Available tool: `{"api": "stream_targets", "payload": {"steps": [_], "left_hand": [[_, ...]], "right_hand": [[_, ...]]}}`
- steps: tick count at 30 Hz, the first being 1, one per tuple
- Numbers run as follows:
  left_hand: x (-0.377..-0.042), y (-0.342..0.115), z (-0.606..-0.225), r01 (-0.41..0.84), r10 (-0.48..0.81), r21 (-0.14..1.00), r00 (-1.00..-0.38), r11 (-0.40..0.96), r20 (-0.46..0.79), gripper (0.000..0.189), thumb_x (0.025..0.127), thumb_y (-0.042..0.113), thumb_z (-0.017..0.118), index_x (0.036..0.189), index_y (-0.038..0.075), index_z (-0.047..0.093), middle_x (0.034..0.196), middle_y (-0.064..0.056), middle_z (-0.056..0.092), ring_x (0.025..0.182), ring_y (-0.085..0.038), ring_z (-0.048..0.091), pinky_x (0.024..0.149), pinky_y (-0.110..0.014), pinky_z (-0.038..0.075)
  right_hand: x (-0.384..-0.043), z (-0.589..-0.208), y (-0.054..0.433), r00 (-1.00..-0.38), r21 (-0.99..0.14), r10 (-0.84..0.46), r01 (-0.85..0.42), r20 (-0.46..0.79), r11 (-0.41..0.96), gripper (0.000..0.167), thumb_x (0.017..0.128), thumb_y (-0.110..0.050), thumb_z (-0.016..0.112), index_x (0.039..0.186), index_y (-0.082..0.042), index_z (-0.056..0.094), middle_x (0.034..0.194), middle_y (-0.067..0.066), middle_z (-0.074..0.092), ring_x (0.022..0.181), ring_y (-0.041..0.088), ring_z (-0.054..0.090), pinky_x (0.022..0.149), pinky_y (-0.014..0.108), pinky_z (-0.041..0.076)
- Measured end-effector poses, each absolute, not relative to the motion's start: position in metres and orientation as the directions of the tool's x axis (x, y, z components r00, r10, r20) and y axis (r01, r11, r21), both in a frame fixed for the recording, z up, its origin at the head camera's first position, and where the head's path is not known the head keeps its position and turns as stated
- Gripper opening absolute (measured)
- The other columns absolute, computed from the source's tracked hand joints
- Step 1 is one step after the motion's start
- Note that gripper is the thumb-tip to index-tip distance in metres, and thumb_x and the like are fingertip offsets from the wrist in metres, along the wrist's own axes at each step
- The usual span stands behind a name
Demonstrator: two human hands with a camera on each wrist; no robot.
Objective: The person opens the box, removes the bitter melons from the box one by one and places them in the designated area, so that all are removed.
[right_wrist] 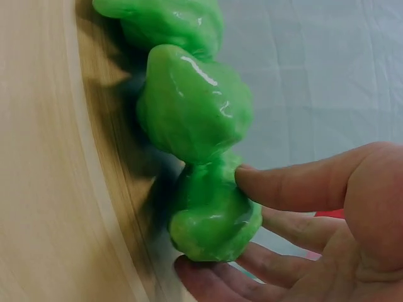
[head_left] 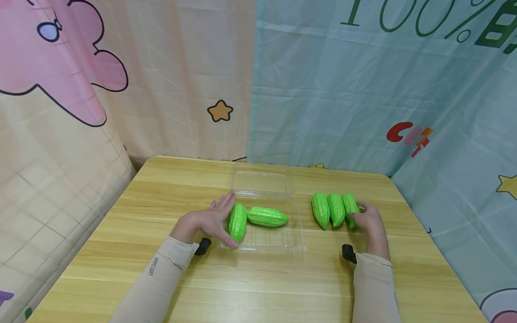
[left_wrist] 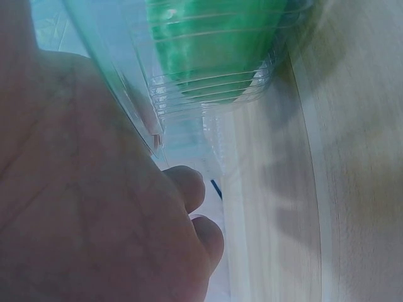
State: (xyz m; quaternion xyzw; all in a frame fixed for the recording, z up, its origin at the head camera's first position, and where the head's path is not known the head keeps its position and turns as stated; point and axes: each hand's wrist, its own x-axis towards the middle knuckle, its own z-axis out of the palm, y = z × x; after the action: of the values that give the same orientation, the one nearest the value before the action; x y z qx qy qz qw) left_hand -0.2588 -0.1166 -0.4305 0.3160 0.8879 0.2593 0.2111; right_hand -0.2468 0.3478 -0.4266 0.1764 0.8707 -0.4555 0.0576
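My left hand (head_left: 210, 220) spreads its fingers along the left side of a clear plastic box (head_left: 266, 240), thumb at the front corner. Inside the box lie two green bitter melons, one upright in the view (head_left: 237, 223) beside that hand, one crosswise (head_left: 267, 217). In the left wrist view the palm (left_wrist: 94, 189) is against the box's rim, and green shows through the ribbed wall. To the right, my right hand (head_left: 369, 220) grips the rightmost bitter melon (right_wrist: 214, 220) of a row of three, thumb on one side and fingers on the other.
The box's clear lid (head_left: 262, 181) lies folded back behind it. Left of the gripped one are the middle bitter melon (head_left: 336, 209) and the left one (head_left: 320, 211), side by side on the wooden table (head_left: 262, 291). Printed curtains (head_left: 323, 89) hang behind.
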Motion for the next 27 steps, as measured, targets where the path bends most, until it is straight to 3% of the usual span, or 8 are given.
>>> {"api": "stream_targets", "payload": {"steps": [19, 27], "left_hand": [[-0.259, -0.116, -0.431, 0.445, 0.667, 0.599, -0.714, 0.666, -0.211, 0.148, 0.069, 0.050, 0.091, 0.156, -0.002, -0.018, 0.162, -0.018, -0.026, 0.148, -0.038, -0.020, 0.117, -0.060, -0.008], [-0.259, -0.116, -0.432, 0.447, 0.669, 0.601, -0.714, 0.662, -0.206, 0.147, 0.070, 0.050, 0.091, 0.156, -0.002, -0.017, 0.162, -0.019, -0.026, 0.148, -0.039, -0.020, 0.117, -0.060, -0.008]], "right_hand": [[-0.248, -0.427, 0.352, -0.917, -0.733, 0.231, 0.400, -0.326, 0.551, 0.079, 0.104, -0.025, 0.052, 0.158, 0.006, 0.002, 0.154, 0.040, 0.020, 0.141, 0.055, 0.019, 0.114, 0.063, 0.024], [-0.242, -0.416, 0.349, -0.925, -0.762, 0.263, 0.377, -0.276, 0.526, 0.087, 0.103, -0.040, 0.053, 0.159, 0.003, 0.003, 0.157, 0.037, 0.016, 0.141, 0.054, 0.023, 0.113, 0.063, 0.027]]}}
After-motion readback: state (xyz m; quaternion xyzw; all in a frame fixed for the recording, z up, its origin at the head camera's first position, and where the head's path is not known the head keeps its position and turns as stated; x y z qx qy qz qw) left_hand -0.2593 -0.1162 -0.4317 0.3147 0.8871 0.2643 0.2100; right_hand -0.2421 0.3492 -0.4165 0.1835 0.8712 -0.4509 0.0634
